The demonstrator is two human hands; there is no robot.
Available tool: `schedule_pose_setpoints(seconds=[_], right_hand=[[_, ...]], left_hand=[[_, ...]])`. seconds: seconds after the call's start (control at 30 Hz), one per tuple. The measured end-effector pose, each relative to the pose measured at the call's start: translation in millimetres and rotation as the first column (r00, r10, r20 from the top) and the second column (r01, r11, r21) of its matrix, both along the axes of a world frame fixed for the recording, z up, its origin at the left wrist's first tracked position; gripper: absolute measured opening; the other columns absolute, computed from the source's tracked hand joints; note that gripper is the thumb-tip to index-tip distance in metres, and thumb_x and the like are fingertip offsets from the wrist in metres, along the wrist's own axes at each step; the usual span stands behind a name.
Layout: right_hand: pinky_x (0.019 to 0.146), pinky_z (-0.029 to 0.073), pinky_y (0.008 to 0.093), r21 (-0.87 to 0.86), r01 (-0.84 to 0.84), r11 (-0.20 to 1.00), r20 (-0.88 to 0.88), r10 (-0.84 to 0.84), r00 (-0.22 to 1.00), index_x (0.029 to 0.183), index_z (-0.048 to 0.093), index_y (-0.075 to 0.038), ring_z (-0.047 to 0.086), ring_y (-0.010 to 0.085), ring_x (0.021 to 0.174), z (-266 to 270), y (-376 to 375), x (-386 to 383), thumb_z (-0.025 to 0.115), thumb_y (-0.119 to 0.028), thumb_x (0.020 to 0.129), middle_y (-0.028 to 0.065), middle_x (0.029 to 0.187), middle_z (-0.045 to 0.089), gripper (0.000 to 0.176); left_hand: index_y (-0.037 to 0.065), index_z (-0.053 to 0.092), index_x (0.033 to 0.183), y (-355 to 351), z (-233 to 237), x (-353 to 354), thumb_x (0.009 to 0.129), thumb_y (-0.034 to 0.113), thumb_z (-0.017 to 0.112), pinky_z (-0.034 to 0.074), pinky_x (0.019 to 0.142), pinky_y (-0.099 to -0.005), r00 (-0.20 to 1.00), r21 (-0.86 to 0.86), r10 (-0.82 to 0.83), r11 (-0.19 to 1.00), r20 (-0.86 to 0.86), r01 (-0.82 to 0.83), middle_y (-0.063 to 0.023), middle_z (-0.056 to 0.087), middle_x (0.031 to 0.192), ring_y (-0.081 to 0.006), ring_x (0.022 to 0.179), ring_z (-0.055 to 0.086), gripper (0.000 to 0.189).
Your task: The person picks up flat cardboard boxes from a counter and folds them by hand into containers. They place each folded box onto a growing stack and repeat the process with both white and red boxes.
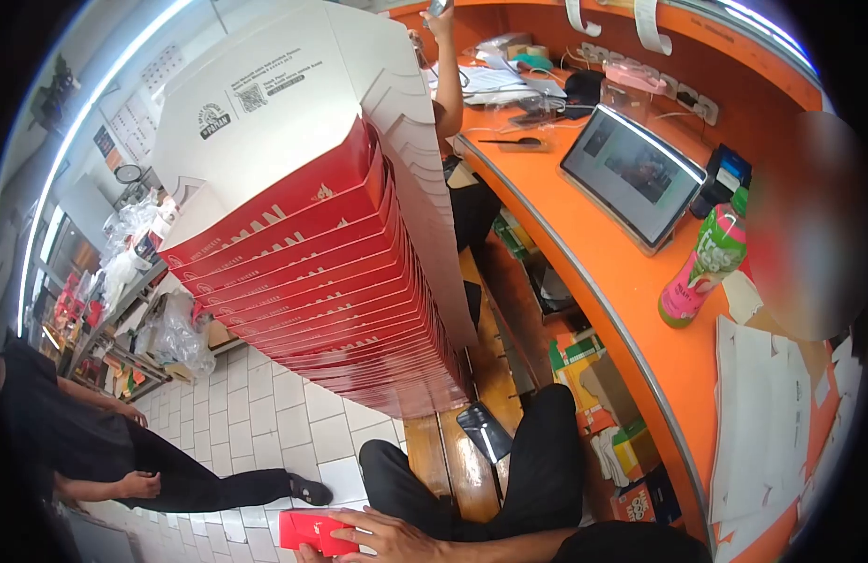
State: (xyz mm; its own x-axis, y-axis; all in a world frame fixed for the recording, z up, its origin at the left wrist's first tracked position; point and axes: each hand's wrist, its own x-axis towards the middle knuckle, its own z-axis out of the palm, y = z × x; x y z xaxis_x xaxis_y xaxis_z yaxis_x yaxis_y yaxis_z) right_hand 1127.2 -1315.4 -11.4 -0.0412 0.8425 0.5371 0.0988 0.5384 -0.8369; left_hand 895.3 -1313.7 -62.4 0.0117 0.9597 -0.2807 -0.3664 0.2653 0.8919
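Note:
At the bottom edge, a small red cardboard box is between my two hands. My right hand reaches in from the right, its fingers laid over the box's side and gripping it. Only a bit of my left hand shows below the box, its fingers against the underside; the frame cuts off the rest. Just ahead rises a tall stack of red-and-white cardboard boxes, nested in one another with white lids standing open. A black phone lies on the wooden bench between my knees.
An orange counter curves along the right, bearing a tablet, a green-and-pink bottle and white paper sheets. Another person in dark clothes stands at left. Someone's raised arm shows behind the stack.

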Motion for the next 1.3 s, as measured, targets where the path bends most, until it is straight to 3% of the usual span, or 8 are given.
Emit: schedule_pose_setpoints(seconds=[0.27,0.53,0.67,0.73,0.9,0.93,1.03,1.3], right_hand=[[0.099,0.050,0.0416,0.232,-0.173,0.957,0.142,0.142,0.980,0.112,0.063,0.003,0.054,0.0372,0.122,10,16,22,0.067,-0.012,0.088,0.0192,0.140,0.046,0.029],[0.098,0.049,0.0410,0.208,0.258,0.944,0.004,-0.264,0.964,0.124,0.062,-0.002,0.056,0.0345,0.120,4,17,25,0.075,-0.017,0.082,0.0142,0.132,0.055,0.046],[0.088,0.051,0.0346,0.106,0.401,0.910,0.062,-0.408,0.911,0.127,0.060,-0.011,0.061,0.0284,0.103,5,17,23,0.081,-0.018,0.075,0.0090,0.119,0.058,0.057],[0.085,0.051,0.0355,0.043,0.433,0.901,0.039,-0.434,0.900,0.131,0.055,-0.012,0.059,0.0277,0.099,6,16,24,0.084,-0.018,0.070,0.0085,0.115,0.057,0.067],[0.082,0.052,0.0359,0.083,0.359,0.930,0.064,-0.364,0.929,0.134,0.052,-0.011,0.058,0.0278,0.094,6,21,29,0.086,-0.020,0.069,0.0091,0.113,0.056,0.074],[0.082,0.052,0.0355,0.089,0.245,0.965,0.025,-0.248,0.968,0.135,0.050,-0.010,0.059,0.0270,0.093,12,21,32,0.086,-0.021,0.070,0.0105,0.115,0.055,0.075],[0.084,0.051,0.0355,0.110,-0.012,0.994,-0.057,0.018,0.998,0.137,0.046,-0.007,0.059,0.0253,0.093,34,26,54,0.083,-0.030,0.074,0.0133,0.121,0.052,0.077],[0.089,0.050,0.0375,-0.058,0.080,0.995,-0.367,-0.095,0.925,0.140,0.038,0.005,0.060,0.0247,0.103,181,14,135,0.048,-0.083,0.078,0.0178,0.135,0.045,0.108]], left_hand=[[0.005,0.044,0.139,10,-3,36,0.102,0.040,0.048,0.050,0.094,-0.0352,0.999,0.091,0.019,0.996,0.027,-0.022,-0.0114,0.055,0.133,-0.0222,0.116,0.056,0.050],[0.003,0.049,0.133,12,-35,57,0.103,0.035,0.049,0.049,0.090,-0.0326,0.996,0.090,-0.040,0.995,0.086,0.033,-0.0100,0.059,0.126,-0.0194,0.110,0.058,0.044],[0.001,0.055,0.125,17,-23,59,0.098,0.023,0.060,0.052,0.081,-0.0316,0.970,0.177,-0.047,0.980,-0.240,0.092,-0.0108,0.064,0.113,-0.0177,0.095,0.062,0.035],[0.000,0.062,0.117,16,12,70,0.096,0.014,0.062,0.053,0.078,-0.0314,0.703,0.231,-0.079,0.914,-0.707,0.335,-0.0099,0.067,0.103,-0.0159,0.089,0.062,0.026],[-0.002,0.067,0.108,6,42,70,0.093,0.003,0.059,0.037,0.037,-0.0193,0.762,0.062,-0.256,0.930,-0.595,0.361,-0.0101,0.069,0.088,-0.0051,0.056,0.056,0.018],[-0.002,0.069,0.102,4,67,77,0.095,0.011,0.058,0.051,0.051,-0.0265,0.713,0.045,-0.232,0.937,-0.661,0.346,-0.0117,0.069,0.082,-0.0120,0.063,0.060,0.019],[0.006,0.073,0.080,17,124,77,0.077,0.002,0.069,0.052,0.067,-0.0324,0.562,0.508,0.212,0.738,-0.799,0.445,-0.0082,0.069,0.074,-0.0224,0.074,0.068,0.006],[0.016,0.071,0.090,36,265,70,0.072,0.012,0.068,0.052,0.083,-0.0329,0.244,0.339,0.439,0.151,-0.865,0.929,0.0024,0.067,0.089,-0.0170,0.088,0.066,0.018]])
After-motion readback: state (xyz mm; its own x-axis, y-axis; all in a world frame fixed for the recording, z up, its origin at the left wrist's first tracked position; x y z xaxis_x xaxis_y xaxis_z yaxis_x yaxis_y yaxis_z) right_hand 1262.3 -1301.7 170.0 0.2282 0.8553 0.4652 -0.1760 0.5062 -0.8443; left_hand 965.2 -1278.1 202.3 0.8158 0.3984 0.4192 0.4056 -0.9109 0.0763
